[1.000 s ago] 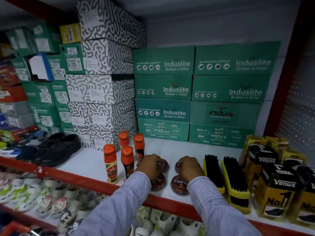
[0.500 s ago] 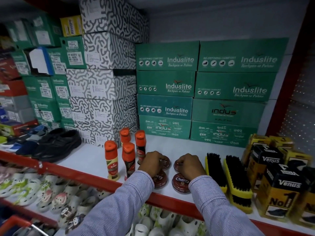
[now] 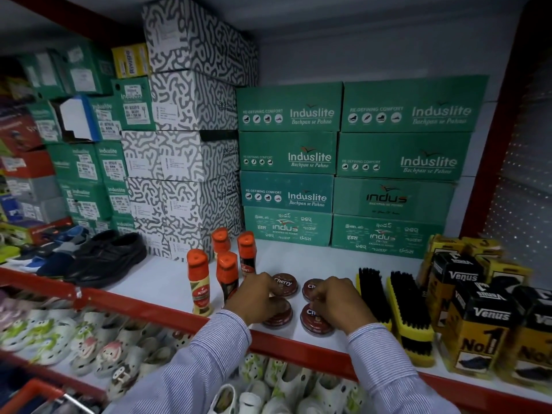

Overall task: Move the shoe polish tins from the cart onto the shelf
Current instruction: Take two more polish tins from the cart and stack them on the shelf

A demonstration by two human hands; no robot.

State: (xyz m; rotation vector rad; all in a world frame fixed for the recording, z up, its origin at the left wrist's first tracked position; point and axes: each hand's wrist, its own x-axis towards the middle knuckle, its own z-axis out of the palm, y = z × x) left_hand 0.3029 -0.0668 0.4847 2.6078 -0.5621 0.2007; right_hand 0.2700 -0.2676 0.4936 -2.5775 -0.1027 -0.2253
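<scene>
Four round maroon "Cherry" shoe polish tins lie flat in a two-by-two group near the front of the white shelf (image 3: 313,264): back left tin (image 3: 285,283), back right tin (image 3: 309,286), front left tin (image 3: 280,315), front right tin (image 3: 313,322). My left hand (image 3: 257,297) is curled over the left side of the front left tin and touches the back left one. With its fingers bent, my right hand (image 3: 337,303) grips the right edge of the front right tin and hides part of the back right tin. Both sleeves are striped.
Orange-capped polish bottles (image 3: 198,282) stand just left of the tins; yellow-backed brushes (image 3: 409,312) and Venus boxes (image 3: 475,324) sit to the right. Green and patterned shoe boxes (image 3: 286,192) fill the back. Black shoes (image 3: 107,261) lie left. A red cart corner (image 3: 35,392) shows at bottom left.
Both hands have drawn back slightly from the rear tins toward the front ones, so the rear left tin's lid shows more. The view has dipped a little.
</scene>
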